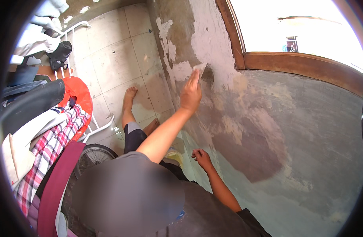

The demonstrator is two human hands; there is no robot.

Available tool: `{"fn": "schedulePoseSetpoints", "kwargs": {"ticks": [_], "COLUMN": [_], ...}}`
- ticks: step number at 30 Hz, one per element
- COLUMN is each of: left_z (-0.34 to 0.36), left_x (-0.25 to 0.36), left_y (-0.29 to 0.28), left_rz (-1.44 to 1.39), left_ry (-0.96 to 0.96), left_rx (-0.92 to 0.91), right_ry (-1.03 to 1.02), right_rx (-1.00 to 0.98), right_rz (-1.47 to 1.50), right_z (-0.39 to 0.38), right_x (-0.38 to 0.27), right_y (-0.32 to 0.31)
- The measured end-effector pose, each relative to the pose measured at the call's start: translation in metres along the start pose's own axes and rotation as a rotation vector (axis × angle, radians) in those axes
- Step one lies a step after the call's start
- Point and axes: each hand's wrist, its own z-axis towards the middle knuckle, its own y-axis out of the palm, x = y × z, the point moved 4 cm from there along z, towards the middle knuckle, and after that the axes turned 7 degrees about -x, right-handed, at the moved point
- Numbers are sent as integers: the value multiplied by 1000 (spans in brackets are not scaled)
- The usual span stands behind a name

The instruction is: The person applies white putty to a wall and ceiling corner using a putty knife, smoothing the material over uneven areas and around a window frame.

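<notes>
My left hand point(191, 94) reaches up to the wall and is closed on a flat, pale scraper point(203, 69). Its blade lies against the wall beside a brown bare patch, near white filler point(207, 37); its handle is hidden by the fingers. Lower down, my right hand point(203, 158) hangs in front of the wall point(244, 158), fingers loosely curled and slightly apart, with nothing visible in it. A yellowish container point(174, 156) shows partly behind my left forearm.
A brown wooden window frame point(300, 67) crosses the upper right. Pale floor tiles point(114, 59) lie under bare feet. At the left, a white metal rack point(98, 130) stands near piled clothes point(51, 134), a red bag point(81, 94) and a bicycle wheel point(92, 156).
</notes>
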Motion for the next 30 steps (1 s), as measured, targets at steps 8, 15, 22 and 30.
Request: {"fn": "schedulePoseSetpoints", "kwargs": {"ticks": [8,15,22,30], "left_z": [-41,-45,-1,61], "left_x": [37,36,50,-40], "left_y": [32,-2,14,18], "left_rz": [-91,-8,-27,16], "left_ry": [-16,-174,-98,-513], "left_rx": [-50,-154,27,73], "right_ry": [21,26,32,53], "right_rx": [52,2,11,-2], "right_rz": [36,27,38,29], "right_z": [3,9,12,17], "right_x": [5,12,-7,-13], "right_y": [-8,-2,0,-6]}}
